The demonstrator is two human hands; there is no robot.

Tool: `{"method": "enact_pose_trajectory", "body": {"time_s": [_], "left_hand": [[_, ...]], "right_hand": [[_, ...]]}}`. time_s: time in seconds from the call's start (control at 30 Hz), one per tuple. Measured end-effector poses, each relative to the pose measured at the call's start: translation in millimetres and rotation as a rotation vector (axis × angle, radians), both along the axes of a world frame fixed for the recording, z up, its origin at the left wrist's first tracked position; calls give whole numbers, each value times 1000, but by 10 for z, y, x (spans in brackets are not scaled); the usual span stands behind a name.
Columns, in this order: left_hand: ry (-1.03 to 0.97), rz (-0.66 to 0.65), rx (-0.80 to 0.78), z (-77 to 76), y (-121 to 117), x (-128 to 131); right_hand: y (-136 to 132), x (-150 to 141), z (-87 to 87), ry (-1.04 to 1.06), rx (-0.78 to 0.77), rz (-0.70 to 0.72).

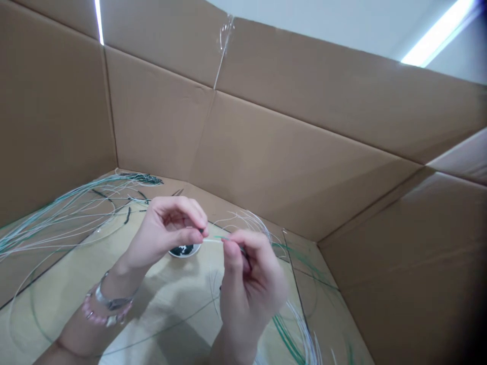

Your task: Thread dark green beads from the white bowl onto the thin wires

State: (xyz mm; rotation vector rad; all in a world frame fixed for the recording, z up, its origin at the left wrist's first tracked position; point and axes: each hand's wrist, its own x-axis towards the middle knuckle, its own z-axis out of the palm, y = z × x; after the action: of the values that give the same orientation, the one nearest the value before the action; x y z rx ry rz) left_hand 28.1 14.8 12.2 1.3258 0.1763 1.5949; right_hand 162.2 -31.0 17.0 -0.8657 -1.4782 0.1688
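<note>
Between my two hands runs a short stretch of white wire (213,241). My left hand (173,225) pinches one end of it between thumb and forefinger, and a small dark bit shows at those fingertips. My right hand (251,279) is closed on the white wire too, thumb against forefinger. A thin green wire tip (219,236) pokes out just above the right fingertips. Behind the left hand and partly hidden by it stands a small white bowl (185,255) with small black pieces inside.
Cardboard walls (266,137) surround the pale work surface (182,304). Many green and white wires (57,218) spread at the left, with dark ends (142,178) bunched at the back. More green and white wires (292,329) lie at the right. Dark pointed tips (177,192) show behind my left hand.
</note>
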Motion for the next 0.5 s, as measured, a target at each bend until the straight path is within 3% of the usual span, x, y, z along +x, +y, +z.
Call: {"method": "enact_pose_trajectory", "body": {"time_s": [0.17, 0.5], "left_hand": [[-17, -88, 12, 11, -23, 17], [-22, -207, -10, 21, -60, 43]], "right_hand": [[-82, 48, 44, -100, 191, -128], [-86, 29, 141, -213, 237, -193]]}}
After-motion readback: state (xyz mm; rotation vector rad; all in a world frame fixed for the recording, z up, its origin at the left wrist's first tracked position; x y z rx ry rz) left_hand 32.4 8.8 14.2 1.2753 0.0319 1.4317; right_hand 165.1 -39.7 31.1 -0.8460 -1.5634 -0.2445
